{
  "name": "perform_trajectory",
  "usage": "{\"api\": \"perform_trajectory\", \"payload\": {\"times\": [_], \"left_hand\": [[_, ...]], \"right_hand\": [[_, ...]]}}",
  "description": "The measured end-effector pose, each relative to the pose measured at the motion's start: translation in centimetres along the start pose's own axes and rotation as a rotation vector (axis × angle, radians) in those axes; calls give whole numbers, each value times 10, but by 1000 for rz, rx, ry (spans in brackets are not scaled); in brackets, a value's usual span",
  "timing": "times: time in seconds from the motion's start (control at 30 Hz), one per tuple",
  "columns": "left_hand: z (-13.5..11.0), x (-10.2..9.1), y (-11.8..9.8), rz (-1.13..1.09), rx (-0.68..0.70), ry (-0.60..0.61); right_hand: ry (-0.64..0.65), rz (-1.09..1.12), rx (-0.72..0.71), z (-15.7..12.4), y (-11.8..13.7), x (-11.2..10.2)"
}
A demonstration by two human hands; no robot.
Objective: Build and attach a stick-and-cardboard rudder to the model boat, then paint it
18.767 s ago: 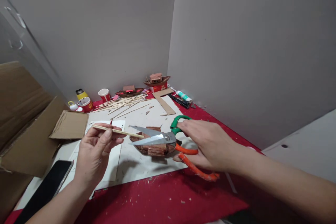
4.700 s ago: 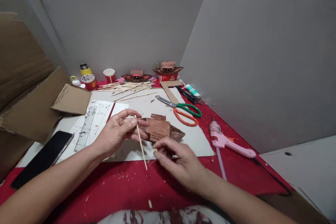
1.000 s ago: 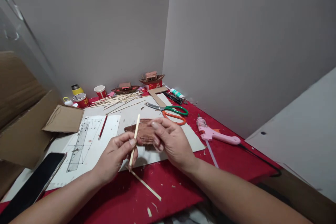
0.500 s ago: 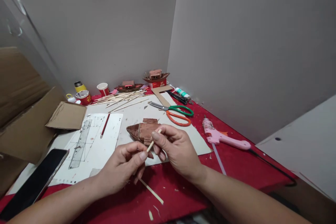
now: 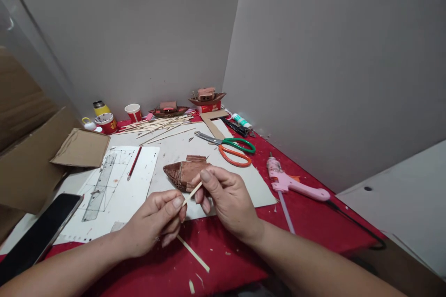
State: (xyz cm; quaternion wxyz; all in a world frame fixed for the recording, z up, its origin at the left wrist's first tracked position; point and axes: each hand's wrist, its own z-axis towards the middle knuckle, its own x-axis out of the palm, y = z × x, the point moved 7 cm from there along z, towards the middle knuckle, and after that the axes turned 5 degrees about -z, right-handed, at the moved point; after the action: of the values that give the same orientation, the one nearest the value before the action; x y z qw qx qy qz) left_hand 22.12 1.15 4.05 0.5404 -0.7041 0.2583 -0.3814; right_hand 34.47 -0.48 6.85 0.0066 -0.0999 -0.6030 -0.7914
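Observation:
Between my two hands is a short pale wooden stick (image 5: 193, 193), slanting up to the right. My left hand (image 5: 161, 216) pinches its lower end between thumb and forefinger. The upper end is pinched in my right hand (image 5: 226, 197), whose fingertips hide it. Just behind the hands lies a brown model boat hull (image 5: 184, 174), partly covered by my right fingers, with a small brown slatted piece (image 5: 196, 158) at its far side. Another pale wooden strip (image 5: 195, 255) lies on the red cloth below my left hand.
Scissors (image 5: 226, 146) lie on the white board, a pink glue gun (image 5: 296, 185) at right. Wooden sticks (image 5: 156, 126), paper cups (image 5: 133, 112) and two finished boats (image 5: 207, 96) stand at the back. A ruler (image 5: 99, 188), pencil (image 5: 134, 162) and phone (image 5: 42, 227) lie left.
My hands have drawn slightly apart, showing more of the stick, which now lies flatter. The whole view has shifted a little.

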Motion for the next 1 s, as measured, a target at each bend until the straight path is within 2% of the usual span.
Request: {"api": "perform_trajectory", "payload": {"times": [0.13,0.33,0.53,0.67,0.77,0.83,0.9,0.93,1.0], "left_hand": [[0,-1,0,30,21,-19],[-4,5,-10,190,75,-84],[-9,10,-25,298,236,-127],[-9,-3,-27,276,243,-241],[-4,-21,-29,127,248,-311],[1,-30,-30,21,250,-326],[6,-38,-33,-55,256,-347],[7,-41,-35,-77,266,-360],[8,-46,-40,-97,291,-391]], "right_hand": [[-2,-27,-50,-2,6,0],[24,-114,-169,-7,15,4],[8,-217,-268,-14,14,4],[-13,-261,-258,-18,27,-2],[-130,-325,-265,-13,52,-25],[-199,-485,-308,-3,68,-47],[-188,-766,-274,17,71,-69],[-156,-957,-211,30,65,-81],[47,-1432,22,56,35,-103]]}}
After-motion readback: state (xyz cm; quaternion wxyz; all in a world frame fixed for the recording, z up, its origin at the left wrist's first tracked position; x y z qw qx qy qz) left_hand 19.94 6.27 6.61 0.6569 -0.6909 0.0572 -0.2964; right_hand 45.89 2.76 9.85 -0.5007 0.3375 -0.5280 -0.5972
